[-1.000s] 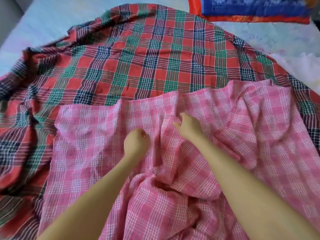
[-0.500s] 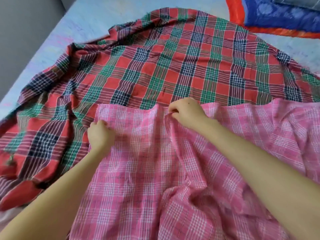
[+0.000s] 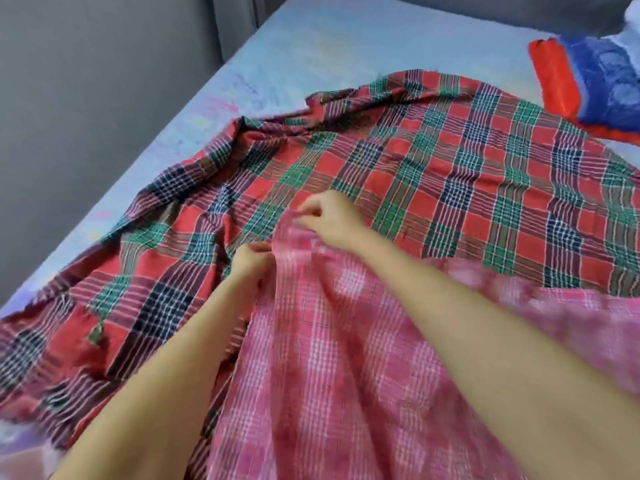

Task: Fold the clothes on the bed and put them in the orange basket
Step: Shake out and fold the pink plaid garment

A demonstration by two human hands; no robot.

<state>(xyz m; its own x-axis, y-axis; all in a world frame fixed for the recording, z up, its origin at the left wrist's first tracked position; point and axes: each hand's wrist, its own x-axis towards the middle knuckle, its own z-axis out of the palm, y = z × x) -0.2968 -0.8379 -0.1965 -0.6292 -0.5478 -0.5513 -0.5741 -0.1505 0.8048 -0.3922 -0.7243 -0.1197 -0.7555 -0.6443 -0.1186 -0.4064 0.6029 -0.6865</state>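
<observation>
2 hands at the pink cloth (image 3: 329, 375) on the bed (image 3: 294, 57).
The left hand (image 3: 254, 261) and right hand (image 3: 329, 220) each pinch its far edge; a pinch too deep may drag the red cloth (image 3: 450, 174) beneath along.

Home bedroom, pale blue bed sheet (image 3: 311, 57), plaid cloths (image 3: 450, 161) spread out, grey wall (image 3: 86, 98) alongside

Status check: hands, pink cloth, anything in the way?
Hands: left hand and right hand both pinching far edge of pink cloth. Not yet folded, lying over red plaid cloth. No orange basket in view.
</observation>
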